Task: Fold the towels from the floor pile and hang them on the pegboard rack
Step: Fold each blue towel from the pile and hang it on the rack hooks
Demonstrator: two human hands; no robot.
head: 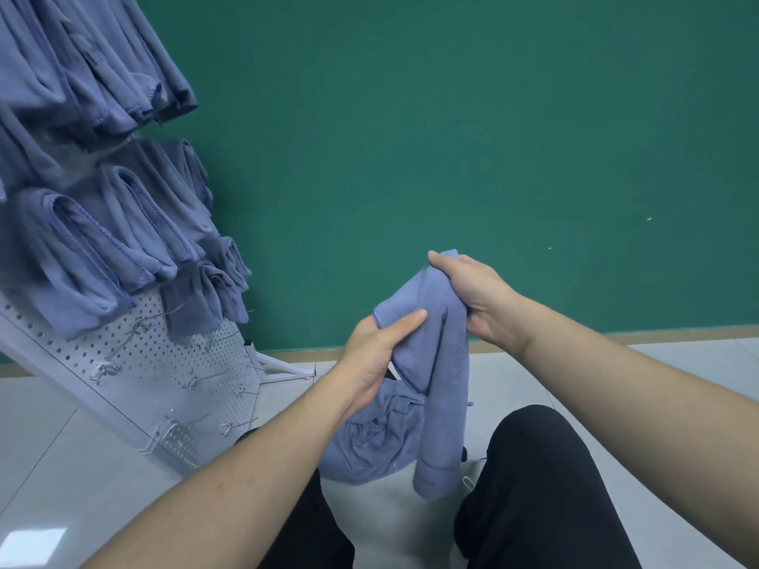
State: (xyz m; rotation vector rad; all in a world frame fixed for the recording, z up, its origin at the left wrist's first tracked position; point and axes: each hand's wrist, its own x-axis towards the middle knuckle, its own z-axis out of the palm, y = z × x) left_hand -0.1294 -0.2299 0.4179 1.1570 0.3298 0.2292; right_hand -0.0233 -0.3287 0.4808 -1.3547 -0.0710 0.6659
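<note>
A blue-grey towel (pixel 441 363) hangs between my hands in front of the green wall. My left hand (pixel 376 355) pinches its hemmed corner at the lower left. My right hand (pixel 472 297) grips the bunched top of the towel higher up. The towel's long end dangles down between my knees. Beneath it on the floor lies a crumpled pile of blue towels (pixel 373 441). The white pegboard rack (pixel 164 375) leans at the left, with several folded blue towels (pixel 102 223) hung on its upper hooks.
Bare metal hooks (pixel 106 369) stick out of the rack's lower part. My legs in black trousers (pixel 534 486) frame the pile. Pale floor tiles (pixel 61 453) spread to the left, and a wooden skirting (pixel 677 334) runs along the wall.
</note>
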